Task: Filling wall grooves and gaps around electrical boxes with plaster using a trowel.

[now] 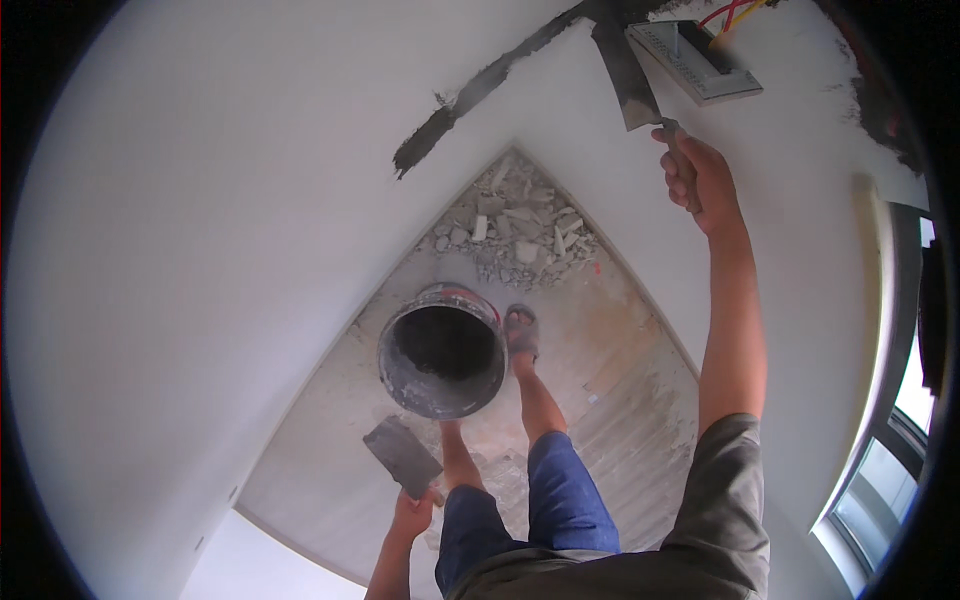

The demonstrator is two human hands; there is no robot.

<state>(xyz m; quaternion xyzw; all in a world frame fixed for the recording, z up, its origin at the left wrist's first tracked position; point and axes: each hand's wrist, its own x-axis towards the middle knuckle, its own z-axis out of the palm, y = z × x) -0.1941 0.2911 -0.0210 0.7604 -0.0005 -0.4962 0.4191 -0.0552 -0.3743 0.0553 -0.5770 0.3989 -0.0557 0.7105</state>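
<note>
My right hand (703,182) is raised at the right-hand wall, closed round the handle of a trowel (638,108). Its blade lies at the lower end of a dark mortar strip, beside a pale rectangular frame (727,90) set in the wall. Down at the lower left, my left hand (412,514) grips a flat grey rectangular plate (402,455); its handle is mostly hidden by the fingers. Just beyond the plate, a round bucket (398,372) stands on the floor with dark mortar (452,342) inside. Another dark mortar strip (470,98) slants across the left-hand wall.
Broken rubble (525,235) is heaped in the floor corner beyond the bucket. My sandalled foot (521,333) stands close to the bucket's right side. Red and yellow wires (735,15) come out above the frame. A window (885,480) is at the far right.
</note>
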